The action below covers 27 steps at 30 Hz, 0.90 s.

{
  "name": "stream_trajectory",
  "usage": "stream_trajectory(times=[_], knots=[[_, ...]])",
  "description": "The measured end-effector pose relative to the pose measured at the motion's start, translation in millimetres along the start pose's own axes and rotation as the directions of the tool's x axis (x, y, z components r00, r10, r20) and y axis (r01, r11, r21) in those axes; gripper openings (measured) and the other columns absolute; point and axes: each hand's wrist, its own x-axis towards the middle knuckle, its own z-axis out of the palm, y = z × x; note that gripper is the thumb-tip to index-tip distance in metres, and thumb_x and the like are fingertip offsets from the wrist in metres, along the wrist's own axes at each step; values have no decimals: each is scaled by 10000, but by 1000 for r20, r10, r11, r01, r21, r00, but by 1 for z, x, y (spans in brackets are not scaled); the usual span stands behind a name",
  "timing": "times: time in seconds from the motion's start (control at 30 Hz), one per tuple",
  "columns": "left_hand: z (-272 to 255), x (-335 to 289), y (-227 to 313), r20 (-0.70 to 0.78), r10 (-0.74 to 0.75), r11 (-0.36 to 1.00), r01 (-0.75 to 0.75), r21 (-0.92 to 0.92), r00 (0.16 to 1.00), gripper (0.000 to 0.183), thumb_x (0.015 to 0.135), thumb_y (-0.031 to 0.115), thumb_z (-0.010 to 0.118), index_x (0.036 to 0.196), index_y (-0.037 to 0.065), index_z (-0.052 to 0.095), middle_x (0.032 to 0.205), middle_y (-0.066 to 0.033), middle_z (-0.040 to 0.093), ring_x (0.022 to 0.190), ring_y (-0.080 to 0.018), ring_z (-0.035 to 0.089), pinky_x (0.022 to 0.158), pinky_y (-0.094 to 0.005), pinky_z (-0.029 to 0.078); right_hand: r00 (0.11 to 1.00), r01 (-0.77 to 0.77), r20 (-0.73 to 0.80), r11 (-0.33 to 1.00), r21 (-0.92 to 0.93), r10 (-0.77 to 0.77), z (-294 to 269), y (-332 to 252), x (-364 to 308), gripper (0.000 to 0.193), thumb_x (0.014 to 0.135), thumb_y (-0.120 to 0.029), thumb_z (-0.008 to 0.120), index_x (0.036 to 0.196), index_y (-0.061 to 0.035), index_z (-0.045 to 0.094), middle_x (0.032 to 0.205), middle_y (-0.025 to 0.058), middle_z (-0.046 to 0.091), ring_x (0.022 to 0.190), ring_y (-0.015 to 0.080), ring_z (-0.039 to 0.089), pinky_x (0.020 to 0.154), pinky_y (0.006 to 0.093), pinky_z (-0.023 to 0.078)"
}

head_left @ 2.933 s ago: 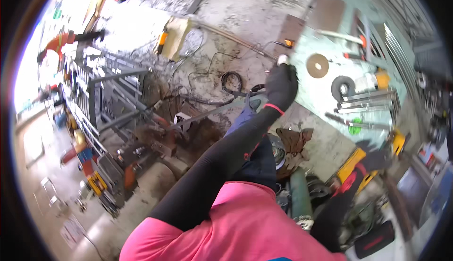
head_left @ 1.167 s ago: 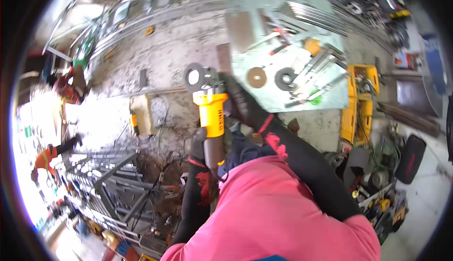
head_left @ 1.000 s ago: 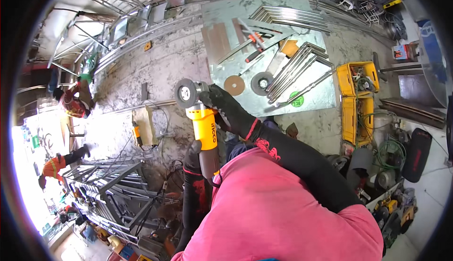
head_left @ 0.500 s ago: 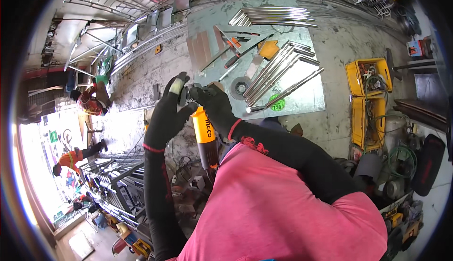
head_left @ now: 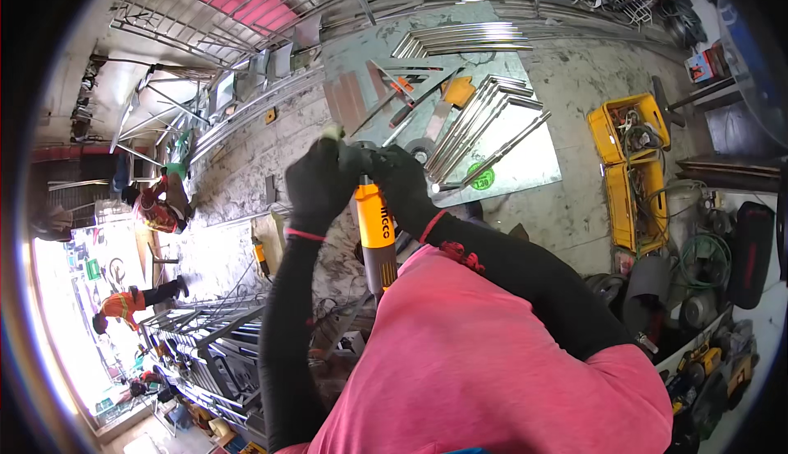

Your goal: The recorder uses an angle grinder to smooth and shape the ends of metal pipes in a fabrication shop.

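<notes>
An angle grinder with a yellow and dark body hangs upright in front of my chest, its head end uppermost. My left hand, in a dark glove, is closed at the left side of the grinder's head. On the other side, my right hand, gloved too, wraps round the head and neck. The fingers hide most of the head and whatever is fitted on it. Just beyond my right hand, a round disc lies partly hidden on a metal sheet.
Mitred shiny tubes, a putty knife and a set square lie on the sheet. Yellow crates stand to the right. Another person crouches at left; a second person is farther off. Metal frames fill the lower left.
My left hand's fingers, spread beside the grinder's head before, have closed in against it. The grinder and both hands have shifted slightly right in the view.
</notes>
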Motion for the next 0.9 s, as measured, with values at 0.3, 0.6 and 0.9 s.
stream_trajectory(times=[0.3, 0.6, 0.9], knots=[[-76, -32, -17, 574, -154, 854, 400, -332, 804, 656, 1227, 514, 366, 1174, 39, 816, 838, -86, 760, 778, -180, 714, 726, -359, 546, 969, -142, -229, 972, -186, 97, -30, 10, -3, 267, 1058, -316, 814, 1060, -59, 742, 912, -7, 707, 819, 73, 644, 726, 289, 538], [32, -1, -31, 334, -186, 605, 376, -702, 924, 666, 1062, 143, 680, 1691, 57, 478, 1379, -141, 721, 1161, -180, 690, 1011, -328, 556, 993, -84, -74, 992, 98, 91, -20, 29, -19, 214, 1080, -259, 787, 1116, -49, 789, 981, -21, 717, 888, 58, 627, 801, 286, 522], [16, -19, -48, 387, -110, 520, 385, -763, 915, 724, 998, 40, 734, 1672, 12, 473, 1108, -127, 749, 867, -121, 715, 801, -295, 578, 996, -75, -62, 991, -115, 69, -18, 41, -29, 258, 1068, -316, 804, 1040, -63, 759, 870, -34, 655, 818, 57, 569, 763, 298, 499]])
